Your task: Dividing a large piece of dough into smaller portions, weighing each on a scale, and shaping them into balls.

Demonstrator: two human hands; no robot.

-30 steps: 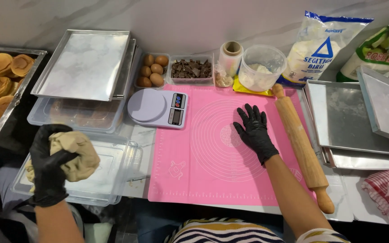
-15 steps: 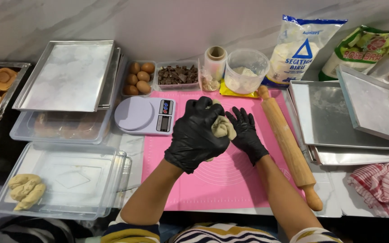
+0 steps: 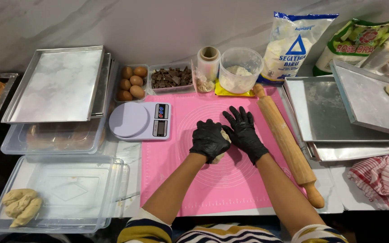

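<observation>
While both hands press together at the middle of the pink silicone mat (image 3: 230, 189), a small pale lump of dough (image 3: 221, 155) sits between them, soft and matte, mostly hidden under the glossy black gloves. The left hand (image 3: 209, 139) is cupped over the lump with its fingers curled down, its grip closed on the dough; the right hand (image 3: 244, 132) lies flatter just beside it, fingers spread and apart, its inner edge touching the dough. Too little of the lump shows to tell its long axis or which way it points. A smooth wooden rolling pin (image 3: 289, 144) lies just right of the right hand, its long axis running from far left to near right. Left of the mat stands a white kitchen scale (image 3: 140, 120) with a round platform. Near left on the surface, a clear plastic tray (image 3: 68, 189) holds a knobbly mass of dough (image 3: 20, 205). Compared with half a second ago, the hands have come lower onto the mat, and the left hand now covers the lump more fully.
</observation>
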